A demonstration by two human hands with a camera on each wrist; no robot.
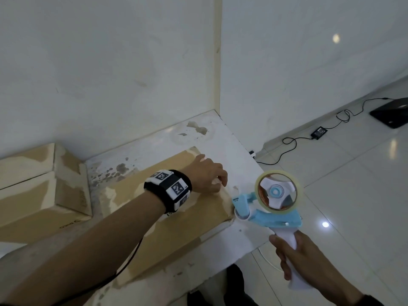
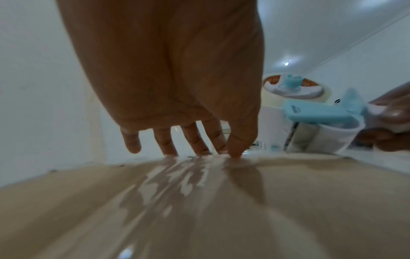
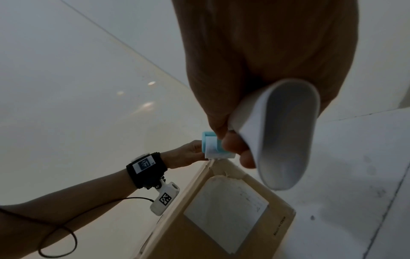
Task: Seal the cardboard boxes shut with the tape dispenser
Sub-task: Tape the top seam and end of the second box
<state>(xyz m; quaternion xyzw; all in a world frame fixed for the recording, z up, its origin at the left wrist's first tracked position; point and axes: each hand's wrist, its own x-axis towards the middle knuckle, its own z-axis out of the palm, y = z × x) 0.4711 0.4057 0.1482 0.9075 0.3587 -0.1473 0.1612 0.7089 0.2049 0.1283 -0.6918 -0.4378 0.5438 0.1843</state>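
White stained ledge [image 1: 223, 138] in a wall corner, glossy tile floor beyond. I see my left hand [image 1: 206, 174] spread flat, fingertips [image 2: 235, 152] pressing the taped top of the long brown cardboard box [image 1: 167, 219] near its far right corner. Right hand [image 1: 309, 259] is wrapped round the white handle of the blue-and-white tape dispenser [image 1: 271, 204], clear roll on it; dispenser nose sits just right of the left fingers, at the box's end edge. Box end face carries a white label, unreadable, plus "Made in China" [image 3: 279, 226]. Second cardboard box [image 1: 42, 191] well left of the left wrist, small dark print, illegible. Black power adapter with cable [image 1: 319, 132] on the floor.
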